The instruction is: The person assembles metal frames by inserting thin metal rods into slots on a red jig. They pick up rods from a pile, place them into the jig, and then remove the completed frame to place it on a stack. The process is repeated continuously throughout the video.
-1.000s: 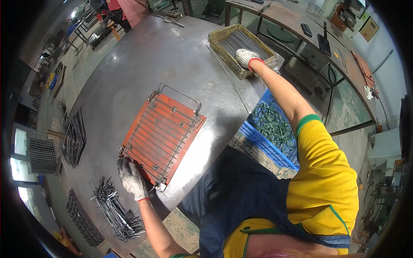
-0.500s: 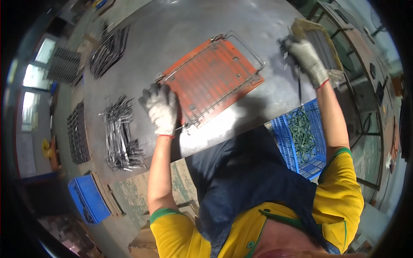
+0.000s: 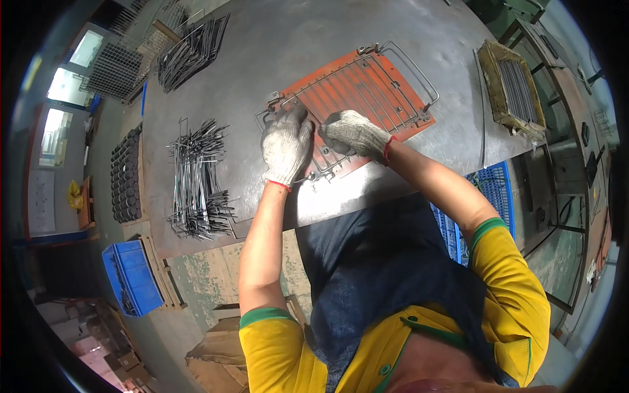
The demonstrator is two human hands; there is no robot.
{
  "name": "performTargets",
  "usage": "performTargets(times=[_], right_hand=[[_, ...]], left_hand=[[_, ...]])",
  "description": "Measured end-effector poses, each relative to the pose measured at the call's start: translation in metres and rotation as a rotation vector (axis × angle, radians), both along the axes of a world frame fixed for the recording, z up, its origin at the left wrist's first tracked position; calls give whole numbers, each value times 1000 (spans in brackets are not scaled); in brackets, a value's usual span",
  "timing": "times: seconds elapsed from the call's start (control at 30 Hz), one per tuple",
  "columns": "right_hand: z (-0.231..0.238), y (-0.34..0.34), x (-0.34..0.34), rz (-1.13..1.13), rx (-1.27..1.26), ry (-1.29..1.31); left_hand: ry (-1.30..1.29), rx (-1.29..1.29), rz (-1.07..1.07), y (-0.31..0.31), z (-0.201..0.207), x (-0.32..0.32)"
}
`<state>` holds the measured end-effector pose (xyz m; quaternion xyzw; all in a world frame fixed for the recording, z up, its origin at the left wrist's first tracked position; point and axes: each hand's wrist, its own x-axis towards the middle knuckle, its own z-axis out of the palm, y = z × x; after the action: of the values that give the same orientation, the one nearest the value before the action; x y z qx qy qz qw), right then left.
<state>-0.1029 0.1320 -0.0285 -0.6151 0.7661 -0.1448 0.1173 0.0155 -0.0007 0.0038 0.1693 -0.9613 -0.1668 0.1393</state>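
On the steel tabletop lies an orange grooved jig (image 3: 375,86), slanted, with a bent wire frame (image 3: 419,72) along its edges and several thin metal rods laid across it. My left hand (image 3: 287,147), in a white glove with dark fingers, rests at the jig's left end with its fingers drawn together. Whatever it grips is hidden. My right hand (image 3: 356,134), gloved alike, is curled closed over the jig's lower middle, close beside the left. Its fingertips are turned out of sight, so what they hold cannot be made out.
Bent wire pieces (image 3: 196,180) are heaped at the table's left; dark wire frames (image 3: 193,52) lie at the far left. A yellowish box of rods (image 3: 517,92) stands at the right edge. A blue crate (image 3: 495,190) sits below the right edge, a blue bin (image 3: 134,276) at lower left.
My right hand has come from the rod box to the jig, beside my left. Several rods now lie across the jig. The whole view has shifted slightly.
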Motion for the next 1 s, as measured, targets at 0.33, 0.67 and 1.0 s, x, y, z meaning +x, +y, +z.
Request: performTargets(times=[0.33,0.67,1.0], right_hand=[[8,-7,11,-150,100,-83],[68,56,-17,-229,-253,510],[-14,155,-135,-790,-282,-258]], left_hand=[[123,-196,-113,-5,-11,-2],[146,-388,-89,-5,-21,3],[536,5,230,-9,-1,21]])
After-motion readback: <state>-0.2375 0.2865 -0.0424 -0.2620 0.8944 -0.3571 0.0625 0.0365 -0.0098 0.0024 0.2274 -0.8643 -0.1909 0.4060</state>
